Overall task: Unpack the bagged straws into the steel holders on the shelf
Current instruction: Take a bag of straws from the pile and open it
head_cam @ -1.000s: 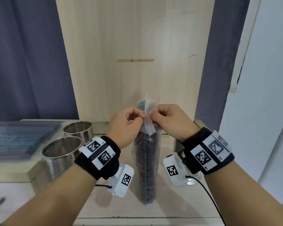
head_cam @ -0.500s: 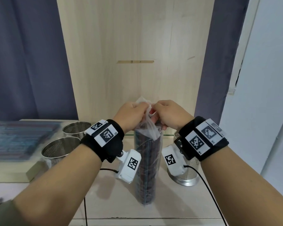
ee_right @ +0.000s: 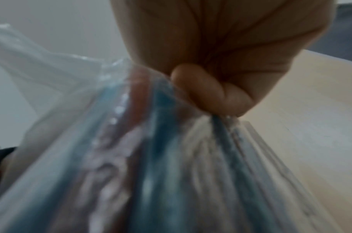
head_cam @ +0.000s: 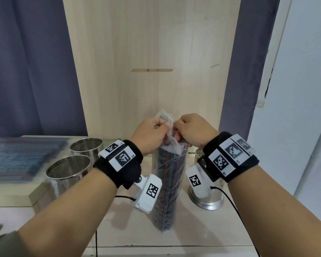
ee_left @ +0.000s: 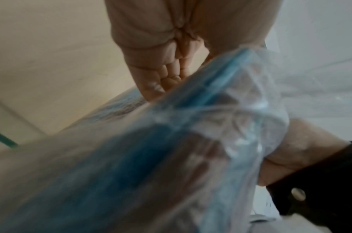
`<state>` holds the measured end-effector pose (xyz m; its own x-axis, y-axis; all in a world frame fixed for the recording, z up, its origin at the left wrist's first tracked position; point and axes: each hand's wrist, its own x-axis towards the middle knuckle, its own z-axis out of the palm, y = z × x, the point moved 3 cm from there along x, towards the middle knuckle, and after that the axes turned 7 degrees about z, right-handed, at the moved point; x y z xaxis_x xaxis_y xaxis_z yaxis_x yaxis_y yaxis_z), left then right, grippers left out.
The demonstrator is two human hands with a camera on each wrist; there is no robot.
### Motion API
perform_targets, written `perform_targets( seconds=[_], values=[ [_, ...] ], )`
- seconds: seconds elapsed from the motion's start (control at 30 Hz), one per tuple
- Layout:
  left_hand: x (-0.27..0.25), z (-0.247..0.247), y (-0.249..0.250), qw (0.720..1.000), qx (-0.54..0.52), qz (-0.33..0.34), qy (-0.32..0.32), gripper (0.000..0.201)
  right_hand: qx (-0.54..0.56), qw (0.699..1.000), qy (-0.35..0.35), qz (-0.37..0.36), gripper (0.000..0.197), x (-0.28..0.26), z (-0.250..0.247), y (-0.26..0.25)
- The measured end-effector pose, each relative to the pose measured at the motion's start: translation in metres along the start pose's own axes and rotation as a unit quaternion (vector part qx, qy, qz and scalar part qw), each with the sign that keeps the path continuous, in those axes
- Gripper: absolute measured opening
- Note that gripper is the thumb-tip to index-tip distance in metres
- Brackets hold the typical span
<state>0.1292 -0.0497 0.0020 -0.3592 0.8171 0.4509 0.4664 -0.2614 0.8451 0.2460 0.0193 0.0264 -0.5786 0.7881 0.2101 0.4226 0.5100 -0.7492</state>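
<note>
A clear plastic bag of dark blue and brown straws [head_cam: 168, 184] stands upright on the wooden shelf [head_cam: 193, 230]. My left hand [head_cam: 152, 135] and right hand [head_cam: 190, 133] each pinch the bag's loose top from opposite sides. The wrist views show the bag [ee_left: 151, 157] [ee_right: 141, 157] up close and blurred, with my left fingers [ee_left: 167, 75] and right fingers [ee_right: 207, 91] curled on the plastic. Two perforated steel holders [head_cam: 69, 173] [head_cam: 86, 147] stand at the left. A third steel holder [head_cam: 206, 197] stands at the right, partly hidden by my right wrist.
A flat pack of more blue straws [head_cam: 17, 156] lies on a raised glass-topped surface at the left. A wooden back panel [head_cam: 152, 62] rises behind the shelf, with dark curtains [head_cam: 26, 71] at both sides and a white wall [head_cam: 295, 89] on the right.
Both hands rose slightly and closed tighter around the bag's top, crumpling the plastic between them. The bag still stands on the shelf.
</note>
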Motion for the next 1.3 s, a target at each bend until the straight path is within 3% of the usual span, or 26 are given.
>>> perform_targets(
  seconds=[0.23,0.4,0.63,0.87,1.0,1.17,1.3],
  values=[
    [-0.002,-0.001,0.0,0.997,-0.067,-0.026,-0.018,0.005,0.031,1.0,-0.006,-0.003,0.024,-0.004,0.001,0.002],
    [-0.004,-0.006,-0.002,0.997,-0.074,-0.026,-0.007,0.009,0.01,1.0,-0.007,-0.025,0.02,-0.005,0.003,-0.002],
    [-0.003,-0.015,-0.006,0.999,-0.01,-0.001,0.042,0.019,0.039,0.998,-0.017,-0.055,0.021,-0.002,0.012,-0.002],
    [-0.006,-0.017,0.002,0.991,0.101,0.052,0.066,0.023,0.033,0.994,0.037,-0.093,0.022,-0.004,0.02,-0.006],
    [-0.003,-0.021,0.002,0.986,0.138,0.06,0.074,0.021,0.054,0.994,0.033,-0.085,0.017,-0.003,0.022,-0.007],
    [-0.003,-0.025,-0.004,0.991,0.097,0.067,0.065,0.007,0.13,0.99,0.01,-0.046,0.019,0.001,0.024,-0.005],
    [-0.007,-0.024,-0.006,0.994,0.036,0.081,0.064,0.017,0.146,0.989,0.021,-0.023,0.026,0.005,0.024,-0.005]
  ],
)
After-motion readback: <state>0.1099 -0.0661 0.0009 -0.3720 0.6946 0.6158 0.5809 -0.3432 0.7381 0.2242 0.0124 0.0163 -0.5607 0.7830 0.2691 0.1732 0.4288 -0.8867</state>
